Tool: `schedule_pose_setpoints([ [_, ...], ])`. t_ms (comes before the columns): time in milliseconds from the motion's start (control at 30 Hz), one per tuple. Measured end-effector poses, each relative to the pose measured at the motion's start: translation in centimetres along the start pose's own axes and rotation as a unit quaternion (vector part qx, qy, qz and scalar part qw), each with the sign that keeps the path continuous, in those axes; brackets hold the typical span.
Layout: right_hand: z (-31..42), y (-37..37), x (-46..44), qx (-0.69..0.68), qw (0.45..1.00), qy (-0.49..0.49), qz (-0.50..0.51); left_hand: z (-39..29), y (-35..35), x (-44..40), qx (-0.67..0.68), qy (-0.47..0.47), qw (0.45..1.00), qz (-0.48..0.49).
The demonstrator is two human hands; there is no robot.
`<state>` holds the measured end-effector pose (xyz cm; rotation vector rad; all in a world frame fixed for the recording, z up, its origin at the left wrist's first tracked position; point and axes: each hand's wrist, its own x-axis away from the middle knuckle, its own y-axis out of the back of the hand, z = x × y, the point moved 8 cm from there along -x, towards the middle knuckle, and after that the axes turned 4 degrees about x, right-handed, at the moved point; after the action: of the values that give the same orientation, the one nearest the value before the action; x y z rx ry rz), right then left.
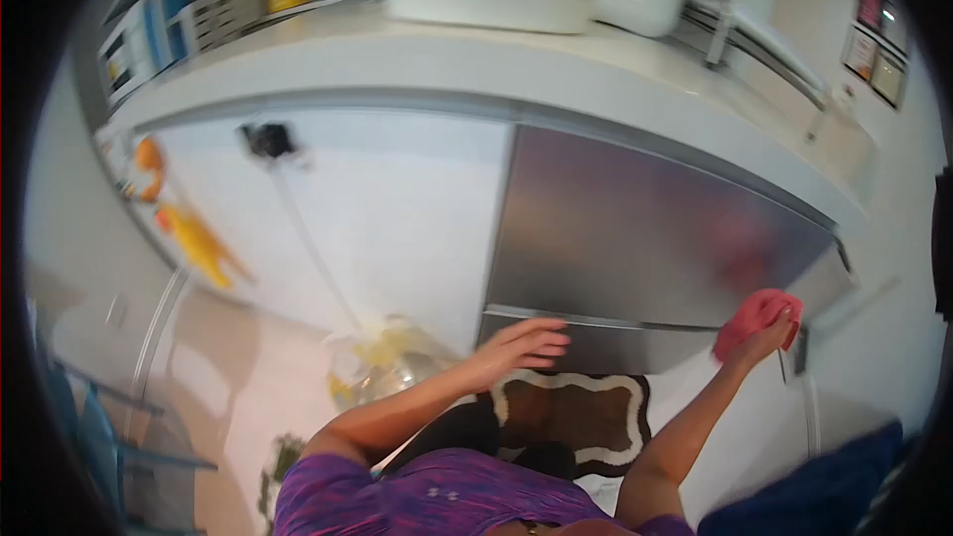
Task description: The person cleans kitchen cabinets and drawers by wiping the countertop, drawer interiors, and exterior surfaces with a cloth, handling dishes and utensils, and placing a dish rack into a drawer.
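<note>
Cloth (745, 323), pink and bunched with no clear long axis, sits in our right hand (769, 339), fingers closed round it, at the lower right corner of the steel panel (635, 228); blur keeps us from telling whether they touch. Our left hand (529, 342), well to the left, holds nothing, fingers loosely extended near the panel's lower edge. We see the counter (328, 65) overhanging above and a brown mat (581, 412) below.

From the wearer's head, near, above and behind the bare left fingers (544, 339), the single view faces forward and down, toward the flat silver metal panel (635, 228) beyond them.
</note>
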<state>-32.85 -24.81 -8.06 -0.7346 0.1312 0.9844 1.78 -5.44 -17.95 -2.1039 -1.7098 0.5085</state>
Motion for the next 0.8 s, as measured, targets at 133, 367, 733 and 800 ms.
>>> schedule_pose_setpoints([
  [133,2.3,-11.9,22.1,0.336,0.732,0.170,0.567,-0.3,-2.3,0.6,0.076,-0.046,0.996,-0.013],
  [367,12.3,-16.7,25.9,0.146,0.662,0.124,0.724,-15.3,0.9,12.3,-0.398,-0.456,0.753,-0.257],
  [733,12.4,-14.5,23.6,0.188,0.703,0.064,0.683,-32.1,3.3,12.8,-0.567,-0.599,0.208,-0.525],
  [800,12.3,-14.2,22.9,0.210,0.715,0.054,0.664,-30.7,3.9,9.4,-0.599,-0.518,0.262,-0.551],
])
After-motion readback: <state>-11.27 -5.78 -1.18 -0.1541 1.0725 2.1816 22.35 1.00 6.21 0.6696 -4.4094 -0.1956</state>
